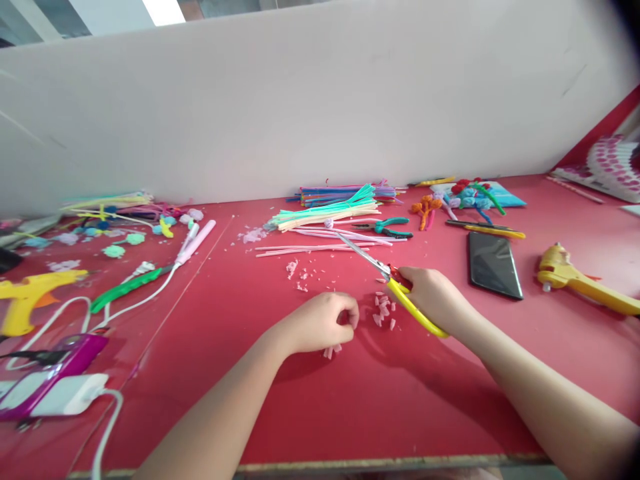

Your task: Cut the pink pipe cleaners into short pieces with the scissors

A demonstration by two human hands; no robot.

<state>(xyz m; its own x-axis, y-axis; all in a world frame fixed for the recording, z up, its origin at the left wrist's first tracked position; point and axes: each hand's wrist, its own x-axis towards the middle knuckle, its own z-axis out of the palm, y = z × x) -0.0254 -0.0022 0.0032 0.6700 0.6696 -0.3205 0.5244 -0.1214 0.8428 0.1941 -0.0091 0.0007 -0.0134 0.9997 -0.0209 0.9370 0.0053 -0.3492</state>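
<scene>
My right hand [433,293] is closed around scissors [413,308] with yellow handles. Their metal blades point up and left, above the table. To their left, my left hand [325,323] is curled, with thumb and forefinger drawn close together. Whatever its fingers may hold is hidden. Short pink cut pieces [331,351] show just under that hand. Between the two hands lies a small heap of pink cut bits [384,310]. Farther back, long pink pipe cleaners [310,249] lie on the red table [300,413].
Behind are a mint pipe cleaner bundle [325,212] and teal pliers [387,227]. A black phone [495,265] and a yellow glue gun [580,277] lie at right. Another yellow glue gun [30,297], a green-handled tool [127,288] and a purple-white power strip [55,380] with cords occupy the left.
</scene>
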